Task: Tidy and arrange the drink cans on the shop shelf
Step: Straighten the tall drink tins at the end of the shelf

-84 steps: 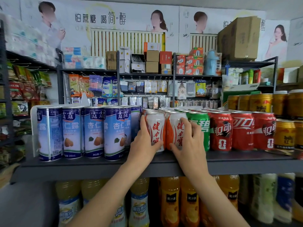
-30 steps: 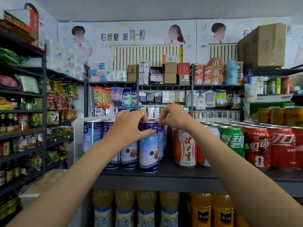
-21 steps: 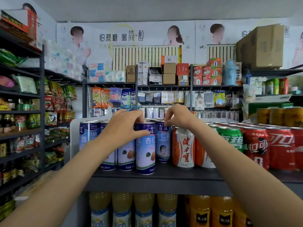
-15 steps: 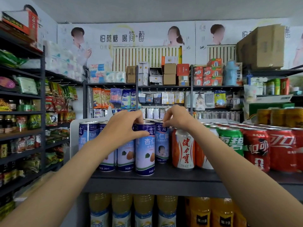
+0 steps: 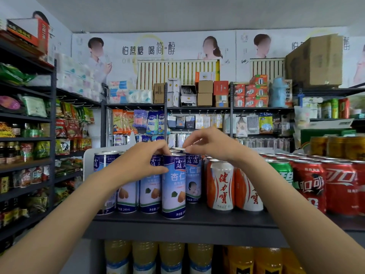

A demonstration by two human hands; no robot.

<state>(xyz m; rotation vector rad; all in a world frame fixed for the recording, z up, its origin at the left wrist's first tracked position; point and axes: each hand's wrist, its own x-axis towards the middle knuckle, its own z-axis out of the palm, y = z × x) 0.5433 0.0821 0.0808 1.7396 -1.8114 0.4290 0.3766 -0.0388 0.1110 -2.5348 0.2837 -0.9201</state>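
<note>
On the shelf [image 5: 187, 218], our left hand [image 5: 142, 165] grips a protruding blue can [image 5: 173, 186]; right hand [image 5: 209, 145] pinches another's rim; the sodas look aligned.

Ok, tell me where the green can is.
Head view, right of centre: the green can stands on the dark shelf, between the orange-and-white cans and the red cola cans.

Blue cans [image 5: 150, 186] stand upright in a row at the left of the dark shelf [image 5: 197, 218], labels blue over pale with a nut picture. One, the front can [image 5: 174, 185], stands forward of its row, near the shelf edge. Back can [image 5: 193, 178] just right of it, set deeper. Orange-white cans [image 5: 221, 184] next, a gap between. Then a green can [image 5: 281, 171] and red cans [image 5: 316, 184], all upright, side by side.
</note>
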